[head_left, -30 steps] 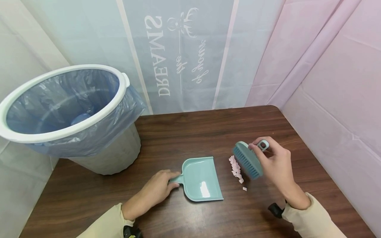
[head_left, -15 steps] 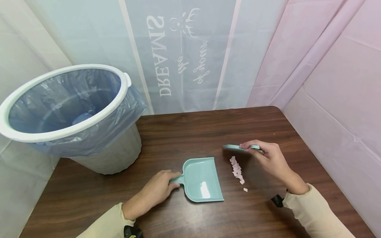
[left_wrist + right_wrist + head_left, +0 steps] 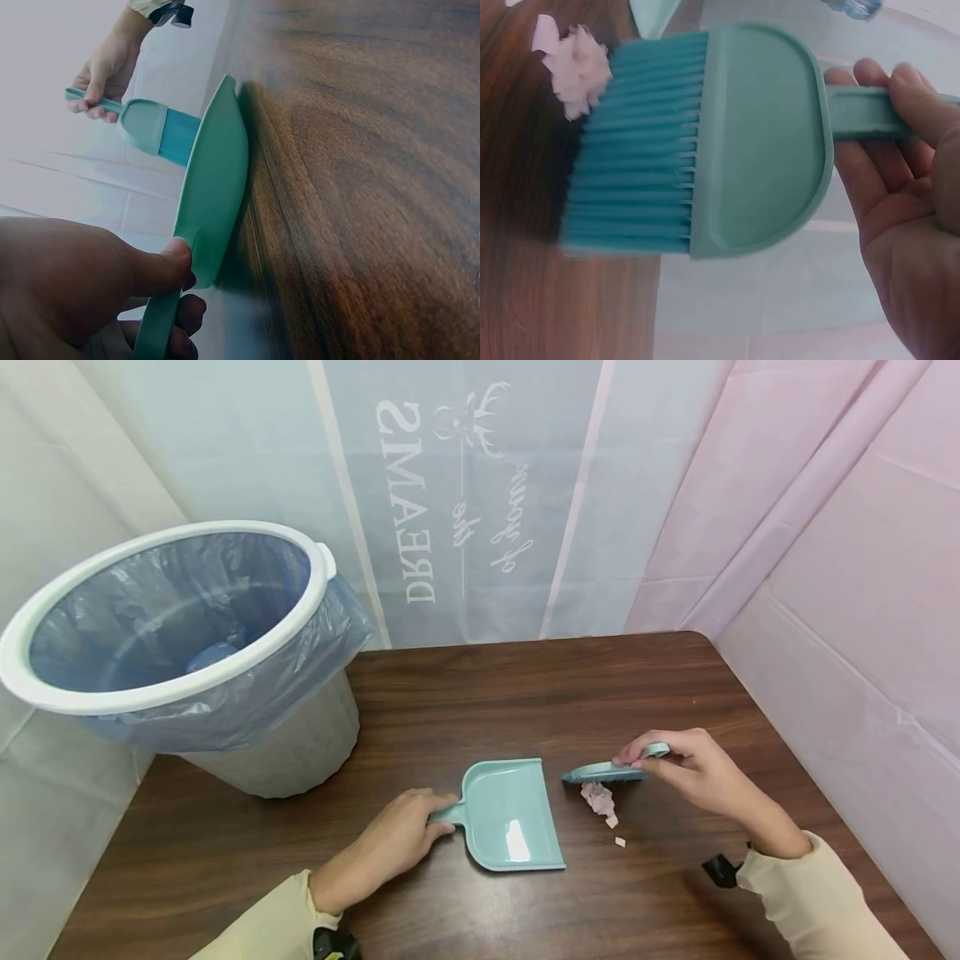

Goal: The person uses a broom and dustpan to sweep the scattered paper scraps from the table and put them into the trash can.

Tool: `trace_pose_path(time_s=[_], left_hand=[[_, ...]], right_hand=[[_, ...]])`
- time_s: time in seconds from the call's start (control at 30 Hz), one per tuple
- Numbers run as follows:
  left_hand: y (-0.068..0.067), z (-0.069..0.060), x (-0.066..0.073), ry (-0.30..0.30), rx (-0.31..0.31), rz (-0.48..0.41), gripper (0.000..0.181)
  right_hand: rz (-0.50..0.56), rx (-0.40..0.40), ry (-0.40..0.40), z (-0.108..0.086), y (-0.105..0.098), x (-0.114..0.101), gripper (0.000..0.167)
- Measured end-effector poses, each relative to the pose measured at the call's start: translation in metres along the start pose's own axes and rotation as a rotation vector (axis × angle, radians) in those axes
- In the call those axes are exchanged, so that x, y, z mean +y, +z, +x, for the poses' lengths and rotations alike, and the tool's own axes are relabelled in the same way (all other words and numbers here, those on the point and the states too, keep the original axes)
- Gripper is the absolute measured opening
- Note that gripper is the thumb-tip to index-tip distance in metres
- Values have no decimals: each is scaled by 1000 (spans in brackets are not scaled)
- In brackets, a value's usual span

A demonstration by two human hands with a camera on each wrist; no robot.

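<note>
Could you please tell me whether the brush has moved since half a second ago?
Yes: in the head view the brush has come nearer the camera, away from the far edge of the table.

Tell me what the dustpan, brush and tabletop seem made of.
Dustpan: probably plastic, glossy, given its bright reflection. Brush: likely matte plastic, smooth and rimmed; evenly coloured blue bristles look synthetic. Tabletop: wood or laminate, slightly glossy; grain and soft sheen show.

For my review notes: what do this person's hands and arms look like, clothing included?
The left hand and right hand wear no gloves. Cream sleeves reach toward both wrists. A black device sits at each wrist; the left one bears a yellow-green mark.
</note>
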State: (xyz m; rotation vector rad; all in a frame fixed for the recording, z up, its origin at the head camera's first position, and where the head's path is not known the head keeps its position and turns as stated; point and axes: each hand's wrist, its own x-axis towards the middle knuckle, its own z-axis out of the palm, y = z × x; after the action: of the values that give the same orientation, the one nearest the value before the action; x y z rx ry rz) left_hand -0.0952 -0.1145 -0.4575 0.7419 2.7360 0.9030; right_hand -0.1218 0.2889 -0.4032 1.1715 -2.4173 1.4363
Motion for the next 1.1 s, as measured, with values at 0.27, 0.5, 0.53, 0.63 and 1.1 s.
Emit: trace_pose_path(time_s=[0.27, 0.5, 0.53, 0.63, 1.1], left_hand=[[-1, 0, 1, -8, -5, 2, 38], [-2, 0, 2, -15, -8, 0, 37], [-2, 0, 2, -13, -8, 0, 37], [-2, 1, 2, -5, -4, 0, 37], [-1, -1, 2, -8, -7, 6, 38]], right_hand=[[182, 34, -130, 4, -5, 2, 40], [244, -87, -109, 2, -22, -7, 43], [262, -121, -108, 1, -24, -8, 43], [346, -231, -120, 0, -29, -7, 44], [377, -343, -84, 3, -17, 6, 42]])
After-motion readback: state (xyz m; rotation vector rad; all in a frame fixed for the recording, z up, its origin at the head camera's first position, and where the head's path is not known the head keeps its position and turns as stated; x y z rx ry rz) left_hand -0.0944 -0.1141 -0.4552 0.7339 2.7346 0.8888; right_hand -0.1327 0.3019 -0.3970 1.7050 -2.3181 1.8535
